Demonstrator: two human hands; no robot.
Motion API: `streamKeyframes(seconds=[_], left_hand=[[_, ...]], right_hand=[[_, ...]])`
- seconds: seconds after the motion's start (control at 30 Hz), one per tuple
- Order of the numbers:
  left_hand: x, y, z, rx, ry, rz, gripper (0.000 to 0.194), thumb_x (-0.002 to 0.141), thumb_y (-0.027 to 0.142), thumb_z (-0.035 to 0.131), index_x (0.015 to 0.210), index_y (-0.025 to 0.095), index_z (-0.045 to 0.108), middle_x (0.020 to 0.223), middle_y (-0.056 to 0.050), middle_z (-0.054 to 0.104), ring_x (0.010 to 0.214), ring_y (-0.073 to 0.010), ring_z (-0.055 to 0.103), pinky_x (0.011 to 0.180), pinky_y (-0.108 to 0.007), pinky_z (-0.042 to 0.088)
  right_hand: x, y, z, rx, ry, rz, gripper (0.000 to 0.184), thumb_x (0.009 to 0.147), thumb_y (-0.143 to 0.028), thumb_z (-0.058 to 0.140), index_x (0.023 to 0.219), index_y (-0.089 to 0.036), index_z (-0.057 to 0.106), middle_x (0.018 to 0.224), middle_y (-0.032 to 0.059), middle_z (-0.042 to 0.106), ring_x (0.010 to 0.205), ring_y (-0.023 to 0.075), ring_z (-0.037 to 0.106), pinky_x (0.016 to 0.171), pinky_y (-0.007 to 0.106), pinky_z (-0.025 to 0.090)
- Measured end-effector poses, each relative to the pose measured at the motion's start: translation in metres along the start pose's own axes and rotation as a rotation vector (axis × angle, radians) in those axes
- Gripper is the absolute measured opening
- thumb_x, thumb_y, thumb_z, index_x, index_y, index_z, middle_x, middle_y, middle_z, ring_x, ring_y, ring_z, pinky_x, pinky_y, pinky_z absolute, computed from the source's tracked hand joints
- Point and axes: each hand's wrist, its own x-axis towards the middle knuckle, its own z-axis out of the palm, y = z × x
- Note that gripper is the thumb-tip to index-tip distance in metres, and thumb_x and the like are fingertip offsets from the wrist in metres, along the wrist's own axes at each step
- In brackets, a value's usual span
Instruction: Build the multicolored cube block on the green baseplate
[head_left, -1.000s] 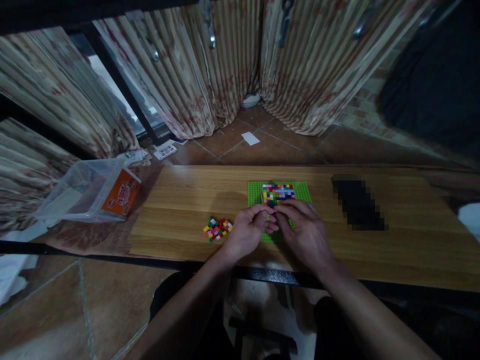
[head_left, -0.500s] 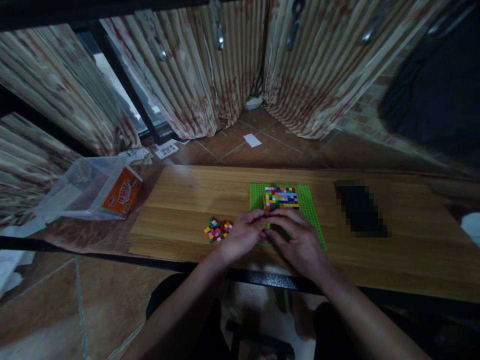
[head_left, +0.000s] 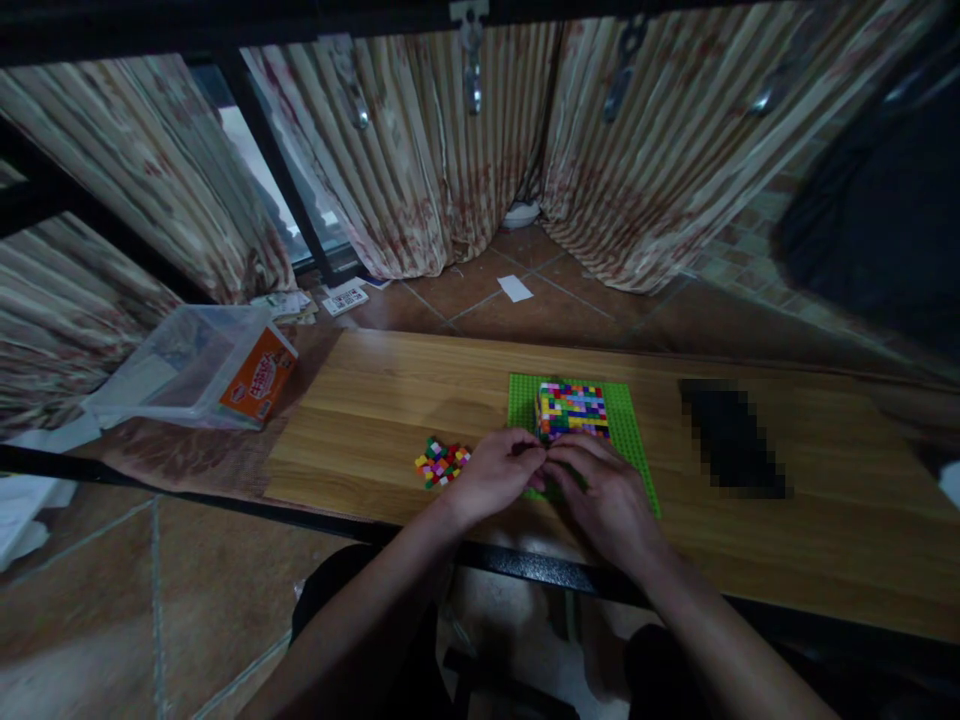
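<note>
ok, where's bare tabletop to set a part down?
Wooden tabletop: bare left of the green baseplate, beyond the loose bricks; also right of the pixelated black object. Crowded: baseplate's near side, where left hand and right hand meet by the brick block.

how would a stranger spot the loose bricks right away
Find the long wooden table, then the person's left hand. Just left of it lies a small heap of bricks, many-coloured and loose, unlike the neat block of bricks on the green board.
</note>
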Motion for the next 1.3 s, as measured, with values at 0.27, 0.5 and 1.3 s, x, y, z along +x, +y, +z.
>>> streamKeyframes(seconds=[0.27,0.5,1.3], left_hand=[[0.008,-0.005,-0.002,0.006,0.068,0.056,0.015,0.088,0.024,0.051,0.08,0.016,0.06,0.066,0.001,0.063,0.056,-0.0094,0.061,0.059,-0.021,0.05],[0.006,-0.012,-0.005,0.368,0.249,0.229,0.025,0.089,0.023,0.049,0.103,0.017,0.069,0.087,-0.004,0.073,0.079,-0.0156,0.067,0.073,-0.027,0.054],[-0.008,-0.021,0.033,1.162,0.266,0.185,0.058,0.092,0.024,0.036,0.148,0.008,0.035,0.094,-0.015,0.075,0.08,-0.0277,0.073,0.07,-0.036,0.056]], right_hand=[[0.004,0.001,0.0,-0.044,0.148,0.027,0.018,0.093,-0.028,0.055,0.094,-0.024,0.072,0.106,0.0077,0.066,0.097,0.0224,0.061,0.084,0.04,0.053],[0.008,0.01,0.005,-0.174,0.186,0.032,0.018,0.091,-0.03,0.058,0.093,-0.023,0.074,0.115,0.0102,0.062,0.105,0.0272,0.054,0.088,0.047,0.05],[0.012,0.007,0.005,-0.075,0.266,0.215,0.012,0.088,-0.028,0.061,0.084,-0.02,0.07,0.109,0.009,0.065,0.105,0.0254,0.059,0.093,0.044,0.047]])
